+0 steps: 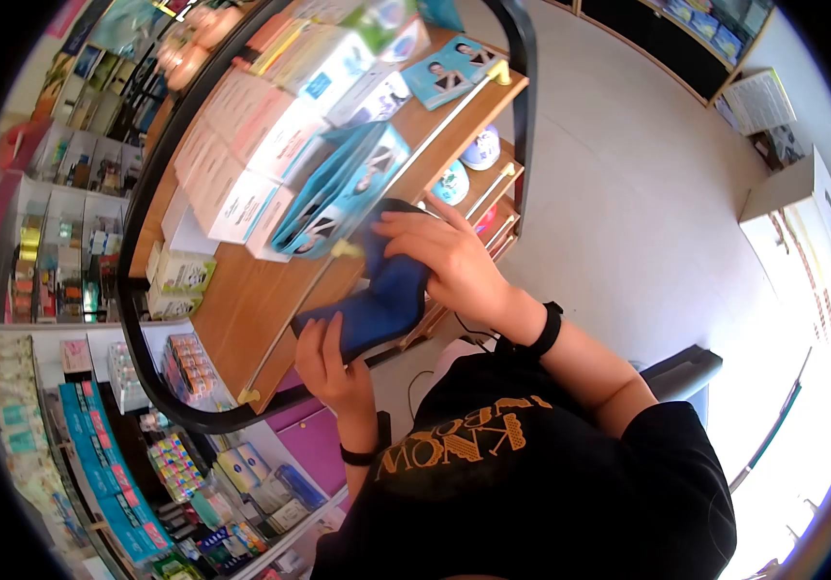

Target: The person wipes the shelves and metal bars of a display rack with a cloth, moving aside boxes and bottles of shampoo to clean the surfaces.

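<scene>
A dark blue cloth with a black edge (381,304) is held between my two hands, in front of a wooden shelf (251,300). My left hand (333,372) grips its lower left edge with curled fingers. My right hand (444,256) holds its upper right part, fingers bent over it. Just beyond the cloth, blue packets (343,193) stand on the shelf beside stacked white and pink boxes (241,164). Part of the cloth near my right hand is blurred.
A black curved frame (135,329) borders the shelf unit. Flat blue packs (449,72) lie at the shelf's far end, with round tubs (454,182) on a lower tier. Stocked display shelves (77,329) stand at left; a white box (802,232) is at right.
</scene>
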Demonstrator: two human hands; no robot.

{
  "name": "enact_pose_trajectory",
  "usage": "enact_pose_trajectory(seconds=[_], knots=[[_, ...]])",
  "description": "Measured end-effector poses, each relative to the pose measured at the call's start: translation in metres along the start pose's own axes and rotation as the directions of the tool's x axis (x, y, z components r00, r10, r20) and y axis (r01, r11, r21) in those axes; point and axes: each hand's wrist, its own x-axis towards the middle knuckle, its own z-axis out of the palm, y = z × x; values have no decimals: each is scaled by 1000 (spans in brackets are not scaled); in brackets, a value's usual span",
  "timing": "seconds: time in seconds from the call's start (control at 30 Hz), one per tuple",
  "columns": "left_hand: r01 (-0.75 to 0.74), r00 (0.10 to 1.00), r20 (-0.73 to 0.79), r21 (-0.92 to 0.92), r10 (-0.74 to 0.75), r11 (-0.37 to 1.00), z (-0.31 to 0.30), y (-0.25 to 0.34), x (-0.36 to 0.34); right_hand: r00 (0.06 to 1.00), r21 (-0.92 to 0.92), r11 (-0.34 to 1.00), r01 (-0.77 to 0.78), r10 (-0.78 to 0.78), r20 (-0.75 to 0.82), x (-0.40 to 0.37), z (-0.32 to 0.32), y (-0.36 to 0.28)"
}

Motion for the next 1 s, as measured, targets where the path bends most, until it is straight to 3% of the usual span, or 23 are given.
enact_pose_trajectory(seconds=[0.3,0.63,1.0], knots=[[-253,966,18,-114,256,961,67,43,50,982,-12,997,-81,78,-172,8,-46,56],[-280,958,8,-170,285,945,131,96,104,952,-11,992,-123,114,-284,21,-98,113],[-228,971,54,-109,234,968,76,74,69,941,-101,976,-194,155,-302,32,-96,111]])
